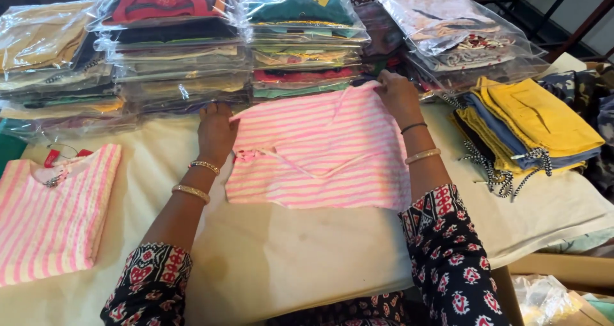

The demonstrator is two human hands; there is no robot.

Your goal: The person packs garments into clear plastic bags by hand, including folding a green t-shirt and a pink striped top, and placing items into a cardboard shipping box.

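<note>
A pink-and-white striped garment (320, 150) lies partly folded on the cream table cover (281, 255), a thin strap trailing across it. My left hand (215, 131) rests flat on the garment's far left corner, near the stacked packets. My right hand (396, 94) pinches the cloth at the far right corner and holds that edge. Both wrists wear bangles, and the sleeves are dark with a red and white print.
Stacks of clothes in clear plastic bags (179, 51) line the far side. A second folded pink striped garment (51, 211) lies at the left. Folded yellow and blue shorts with drawstrings (531, 131) sit at the right. More bagged items (550, 297) lie at the lower right.
</note>
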